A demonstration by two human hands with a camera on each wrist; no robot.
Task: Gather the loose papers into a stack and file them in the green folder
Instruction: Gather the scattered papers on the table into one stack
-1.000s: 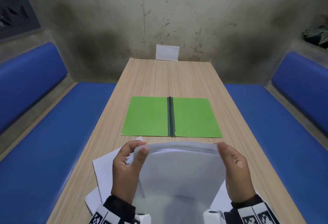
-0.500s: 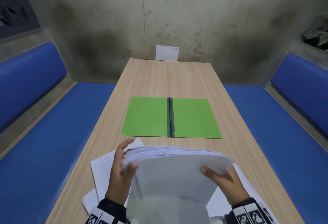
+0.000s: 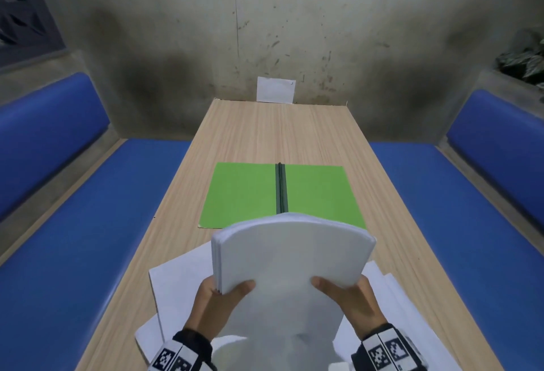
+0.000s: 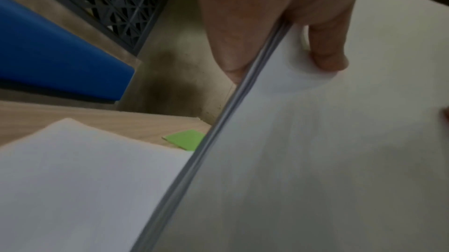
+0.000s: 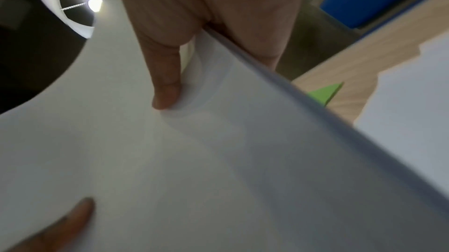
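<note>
The left hand (image 4: 279, 16) pinches a paper stack (image 4: 303, 150) at its edge, thumb on top. Behind, a loose sheet (image 4: 80, 179) and a green folder (image 4: 185, 139) corner lie on the bench (image 4: 109, 119).

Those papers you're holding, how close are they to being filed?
Partly. A thick stack is gathered, gripped by the left hand and right hand. Loose sheets lie on the table underneath. The green folder lies open, nothing in it yet.
</note>
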